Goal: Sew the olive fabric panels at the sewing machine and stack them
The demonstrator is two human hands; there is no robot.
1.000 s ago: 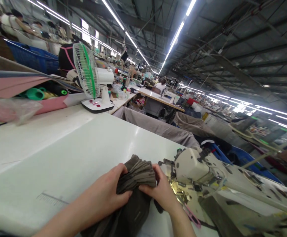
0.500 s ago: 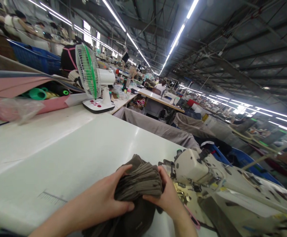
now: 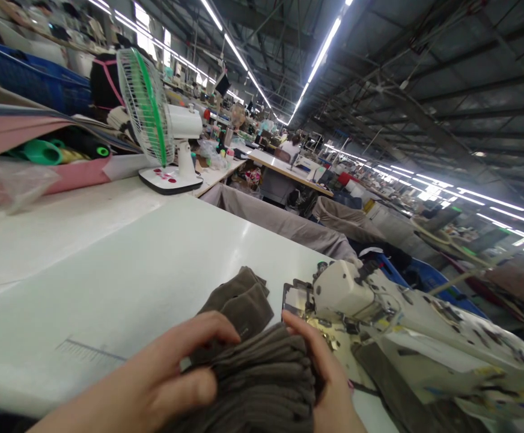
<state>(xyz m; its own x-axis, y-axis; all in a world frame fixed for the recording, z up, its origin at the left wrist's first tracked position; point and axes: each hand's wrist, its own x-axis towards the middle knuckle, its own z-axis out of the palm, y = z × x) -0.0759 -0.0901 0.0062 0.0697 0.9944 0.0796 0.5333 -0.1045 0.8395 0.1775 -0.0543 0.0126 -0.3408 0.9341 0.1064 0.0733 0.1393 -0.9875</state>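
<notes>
Between my two hands is a thick stack of dark olive-brown fabric pieces (image 3: 271,373), its folded edges lined up in ridges. My left hand (image 3: 172,361) curls around the left side of the stack, fingers over the top and thumb nearer me. Along the right side, my right hand (image 3: 325,367) presses against the stack; its thumb is hidden. Just beyond, more dark fabric pieces (image 3: 244,294) of the same colour lie on the pale tabletop (image 3: 154,264). To the right of my right hand stands a cream sewing machine (image 3: 347,291), with a strip of dark fabric (image 3: 388,373) beside its bed.
A white fan with a green-rimmed guard (image 3: 154,114) stands at the table's far left. Pink fabric (image 3: 77,180) and green thread cones (image 3: 41,152) lie left of it. A grey cloth-lined bin (image 3: 280,222) borders the far table edge. Ruler marks (image 3: 91,349) show on the tabletop.
The stack and both hands have come nearer to me. Some fabric pieces now lie separately on the table beyond the stack. The view has shifted slightly.
</notes>
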